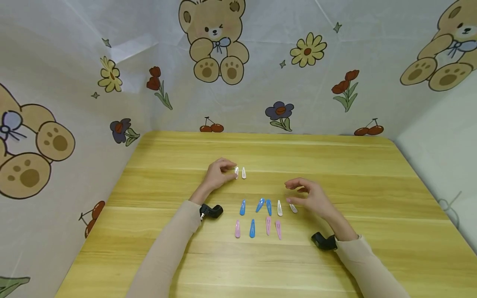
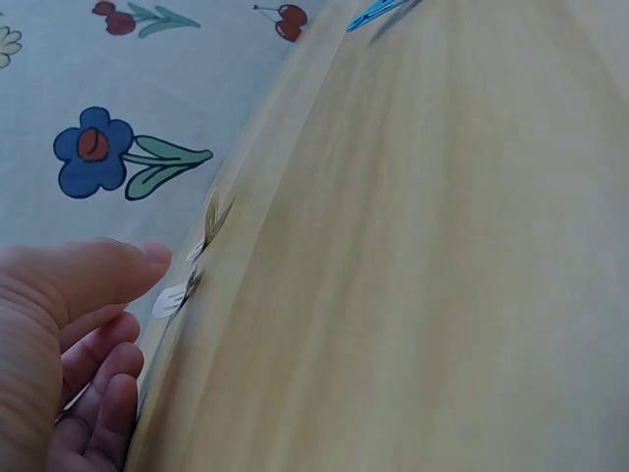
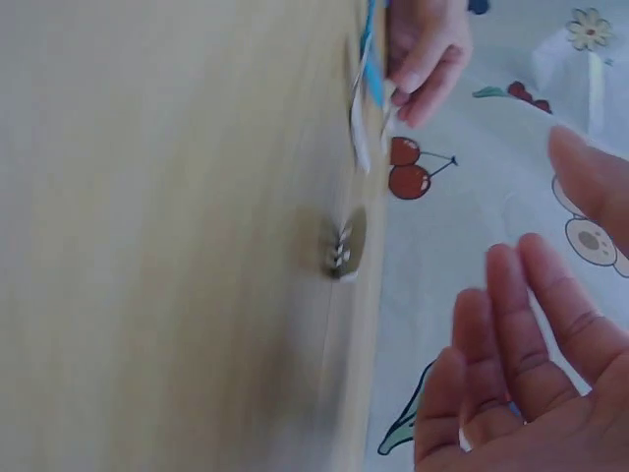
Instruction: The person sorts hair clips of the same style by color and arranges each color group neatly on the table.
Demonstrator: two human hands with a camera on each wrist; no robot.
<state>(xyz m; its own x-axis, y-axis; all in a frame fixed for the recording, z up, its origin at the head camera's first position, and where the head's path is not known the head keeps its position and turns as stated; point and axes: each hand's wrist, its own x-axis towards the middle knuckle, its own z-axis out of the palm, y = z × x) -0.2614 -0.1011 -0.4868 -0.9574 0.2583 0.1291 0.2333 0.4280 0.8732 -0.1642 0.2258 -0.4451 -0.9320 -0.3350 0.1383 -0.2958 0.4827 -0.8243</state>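
At the back of the group, my left hand (image 1: 220, 174) is beside a white hair clip (image 1: 236, 172), thumb tip close to it. A gap shows between thumb and fingers in the left wrist view, where the clip (image 2: 175, 298) lies just past them. Another white hair clip (image 1: 244, 173) lies to its right. My right hand (image 1: 309, 196) hovers with thumb and fingers apart, holding nothing. By its thumb lies a white hair clip (image 1: 293, 208), partly covered by the hand in the head view. Left of that is another white hair clip (image 1: 280, 208).
Several blue hair clips, one (image 1: 242, 207) at the left, lie nearer me on the wooden table (image 1: 149, 248). Pink hair clips (image 1: 237, 229) form part of the front row. A patterned cloth (image 1: 261, 91) hangs behind the table's far edge.
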